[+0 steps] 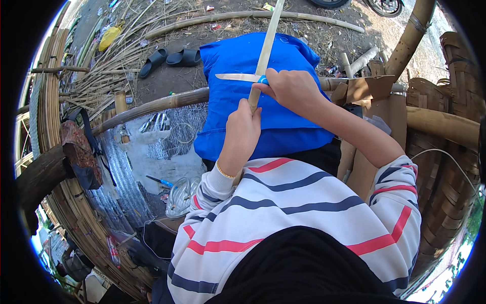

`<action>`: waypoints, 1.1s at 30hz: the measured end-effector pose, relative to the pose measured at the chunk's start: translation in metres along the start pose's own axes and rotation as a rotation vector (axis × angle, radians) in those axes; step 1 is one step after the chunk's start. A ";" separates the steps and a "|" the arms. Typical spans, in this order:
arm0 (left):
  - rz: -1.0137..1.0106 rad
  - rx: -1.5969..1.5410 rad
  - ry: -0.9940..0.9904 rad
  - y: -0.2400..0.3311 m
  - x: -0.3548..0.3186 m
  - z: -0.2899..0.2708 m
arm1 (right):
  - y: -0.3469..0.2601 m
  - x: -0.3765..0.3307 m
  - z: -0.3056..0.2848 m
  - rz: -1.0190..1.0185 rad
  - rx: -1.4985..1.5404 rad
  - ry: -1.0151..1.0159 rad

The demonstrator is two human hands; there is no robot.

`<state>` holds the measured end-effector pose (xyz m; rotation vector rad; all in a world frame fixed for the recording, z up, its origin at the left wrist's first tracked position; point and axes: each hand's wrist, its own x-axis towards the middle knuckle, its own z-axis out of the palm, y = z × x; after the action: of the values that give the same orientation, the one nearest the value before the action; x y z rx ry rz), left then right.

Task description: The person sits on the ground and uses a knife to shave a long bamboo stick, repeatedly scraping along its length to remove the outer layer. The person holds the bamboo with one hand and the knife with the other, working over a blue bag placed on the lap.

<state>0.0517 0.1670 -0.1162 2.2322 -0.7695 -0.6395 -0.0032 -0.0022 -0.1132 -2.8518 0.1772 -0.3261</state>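
Note:
My left hand is closed round the lower part of a long, pale bamboo strip, which runs up and away from me past the top edge. In my right hand is a knife with a blue handle, its blade pointing left. The blade lies across the strip a little above my left hand. A bright blue cloth covers my lap beneath both hands. The lower end of the strip is partly hidden by my left hand and sleeve.
Black slippers lie on the littered ground beyond a bamboo rail. Left of me, a second blue-handled knife rests on a silvery mat. A cardboard box and woven bamboo panels stand at right.

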 end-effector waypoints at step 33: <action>0.029 -0.002 -0.060 -0.010 -0.028 0.003 | 0.011 -0.024 -0.013 -0.069 -0.074 -0.121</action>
<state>0.0337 0.1909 -0.1193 2.2044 -0.8291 -0.6963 -0.0308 -0.0126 -0.1095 -2.9449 0.0687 -0.1630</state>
